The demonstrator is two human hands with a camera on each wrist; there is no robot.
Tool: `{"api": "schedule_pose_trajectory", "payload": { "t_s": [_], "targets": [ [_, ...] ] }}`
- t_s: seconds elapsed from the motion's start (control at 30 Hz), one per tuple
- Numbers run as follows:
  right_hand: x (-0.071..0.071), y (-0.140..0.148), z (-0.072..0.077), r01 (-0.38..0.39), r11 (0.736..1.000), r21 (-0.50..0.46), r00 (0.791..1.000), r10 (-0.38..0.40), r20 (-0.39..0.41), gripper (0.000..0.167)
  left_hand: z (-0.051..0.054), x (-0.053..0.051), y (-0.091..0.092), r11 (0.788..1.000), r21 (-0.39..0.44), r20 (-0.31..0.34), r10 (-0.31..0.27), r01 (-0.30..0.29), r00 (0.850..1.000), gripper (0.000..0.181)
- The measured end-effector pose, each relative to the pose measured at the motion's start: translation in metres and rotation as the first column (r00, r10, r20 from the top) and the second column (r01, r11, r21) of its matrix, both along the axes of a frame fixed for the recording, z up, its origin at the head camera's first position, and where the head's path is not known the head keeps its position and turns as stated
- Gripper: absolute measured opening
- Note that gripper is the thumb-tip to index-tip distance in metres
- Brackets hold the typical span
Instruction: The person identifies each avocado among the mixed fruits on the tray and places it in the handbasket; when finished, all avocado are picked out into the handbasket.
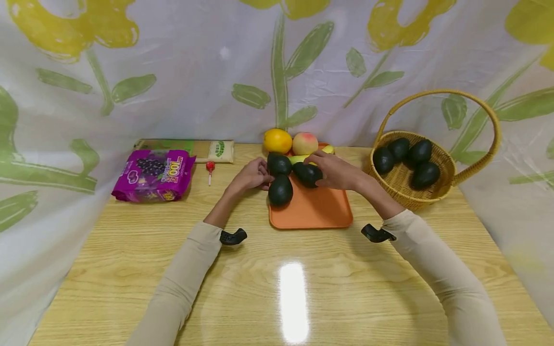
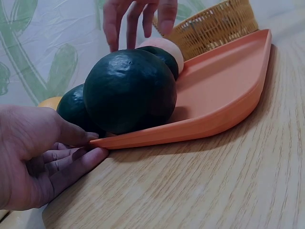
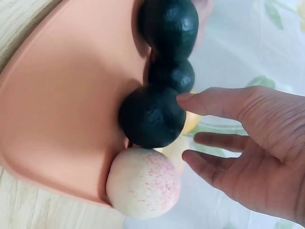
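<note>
An orange tray (image 1: 318, 211) lies on the table with three dark green avocados at its left and far part: a front one (image 1: 280, 191), one behind it (image 1: 279, 164) and a right one (image 1: 307, 174). My left hand (image 2: 43, 157) pinches the tray's left edge, thumb above and fingers below. Over the right avocado hovers my right hand (image 1: 335, 170); its thumb (image 3: 209, 101) appears to touch that avocado, while the other fingers stand spread apart from it. Behind are a yellow fruit (image 1: 277, 141), a peach (image 1: 305, 144) and a partly hidden banana (image 1: 328, 150).
A wicker basket (image 1: 446, 187) with a tall handle stands at the right, holding several avocados (image 1: 420, 152). To the left lie a purple grape-print bag (image 1: 153, 175), a red lollipop (image 1: 210, 166) and a beige packet (image 1: 220, 151). A flowered cloth (image 1: 173, 110) hangs behind the table.
</note>
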State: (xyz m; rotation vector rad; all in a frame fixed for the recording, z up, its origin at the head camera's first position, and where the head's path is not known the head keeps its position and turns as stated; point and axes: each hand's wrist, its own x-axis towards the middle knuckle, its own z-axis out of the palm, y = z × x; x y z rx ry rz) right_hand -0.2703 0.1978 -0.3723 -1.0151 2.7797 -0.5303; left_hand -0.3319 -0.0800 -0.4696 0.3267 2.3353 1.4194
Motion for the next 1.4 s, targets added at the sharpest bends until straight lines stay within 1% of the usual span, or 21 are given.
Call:
{"api": "schedule_pose_trajectory", "payload": {
  "t_s": [0.2, 0.33, 0.5, 0.67, 0.8, 0.9, 1.0, 1.07, 1.2, 1.27, 1.4],
  "targets": [
    [-0.003, -0.007, -0.001, 0.012, 0.999, 0.039, 1.000, -0.011, -0.027, 0.052, 0.001, -0.001, 0.002, 1.000, 0.007, 0.000, -0.004, 0.004, 1.000, 0.037],
    [-0.008, -0.010, -0.003, -0.002, 0.999, 0.049, 1.000, 0.002, -0.006, 0.050, 0.001, -0.001, 0.002, 1.000, 0.025, 0.015, -0.005, 0.004, 1.000, 0.036],
    [-0.013, -0.015, -0.009, -0.031, 0.998, 0.054, 0.999, 0.030, 0.023, 0.050, -0.001, 0.000, 0.000, 0.999, 0.035, 0.029, 0.007, -0.008, 1.000, 0.035],
    [-0.017, -0.016, -0.013, -0.029, 0.997, 0.075, 0.999, 0.026, 0.041, 0.053, -0.002, -0.001, 0.001, 0.999, 0.034, 0.028, -0.005, 0.004, 1.000, 0.034],
    [-0.019, -0.018, -0.011, -0.019, 0.996, 0.092, 0.998, 0.013, 0.069, 0.055, -0.001, -0.001, 0.001, 0.999, 0.041, 0.023, -0.003, 0.002, 1.000, 0.034],
    [-0.018, -0.021, -0.010, -0.026, 0.993, 0.114, 0.996, 0.016, 0.091, 0.055, -0.001, -0.001, 0.001, 1.000, 0.031, 0.018, 0.002, -0.003, 1.000, 0.034],
    [-0.017, -0.022, -0.010, -0.029, 0.990, 0.139, 0.996, 0.017, 0.090, 0.056, 0.000, -0.003, 0.002, 1.000, 0.017, 0.005, -0.004, 0.004, 1.000, 0.034],
    [-0.016, -0.023, -0.011, -0.028, 0.988, 0.150, 0.996, 0.015, 0.086, 0.059, -0.001, -0.002, 0.002, 1.000, 0.003, -0.010, -0.003, 0.004, 1.000, 0.034],
    [-0.014, -0.024, -0.013, -0.021, 0.986, 0.164, 0.995, 0.005, 0.095, 0.068, -0.001, -0.001, 0.001, 1.000, -0.013, -0.021, -0.005, 0.005, 1.000, 0.035],
    [-0.012, -0.024, -0.013, -0.019, 0.985, 0.170, 0.995, 0.002, 0.102, 0.071, -0.001, -0.001, 0.000, 1.000, -0.013, -0.019, -0.004, 0.004, 1.000, 0.035],
    [-0.010, -0.022, -0.014, -0.002, 0.987, 0.162, 0.993, -0.017, 0.115, 0.073, -0.001, 0.001, 0.002, 0.999, 0.035, -0.002, -0.001, 0.002, 1.000, 0.034]
  ]
}}
